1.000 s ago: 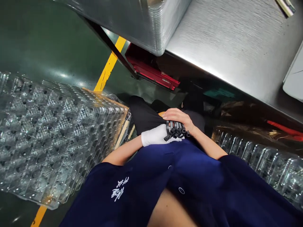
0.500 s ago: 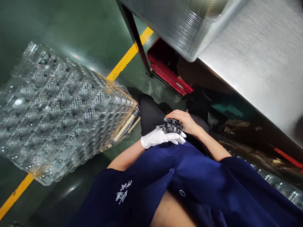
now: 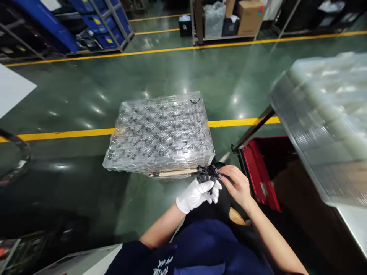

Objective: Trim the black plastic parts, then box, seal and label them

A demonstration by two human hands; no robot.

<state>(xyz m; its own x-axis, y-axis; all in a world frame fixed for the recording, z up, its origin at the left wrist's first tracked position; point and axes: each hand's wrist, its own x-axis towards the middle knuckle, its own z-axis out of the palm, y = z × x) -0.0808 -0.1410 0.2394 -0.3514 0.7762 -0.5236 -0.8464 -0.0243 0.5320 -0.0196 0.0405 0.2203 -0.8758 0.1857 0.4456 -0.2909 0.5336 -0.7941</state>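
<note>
My left hand (image 3: 197,194), in a white glove, is closed around a bunch of small black plastic parts (image 3: 207,173). Their dark blocky ends stick up above the glove. At the bunch's right side is my bare right hand (image 3: 236,185), its thumb and fingertips pinched on one of the black parts. Just beyond my hands stands a stack of clear plastic trays (image 3: 160,131) with moulded pockets. A dark curved piece (image 3: 194,101) lies on its far right corner.
A red bin (image 3: 260,172) sits under the metal table at the right, where more clear trays (image 3: 323,126) are piled. Shelving with blue crates (image 3: 97,23) and a cardboard box (image 3: 250,17) stand across the green floor. Yellow lines (image 3: 69,133) mark the floor.
My view has swung up and to the left, so the tray stack now lies ahead. Both hands have moved out from my body, the black parts still in the gloved one.
</note>
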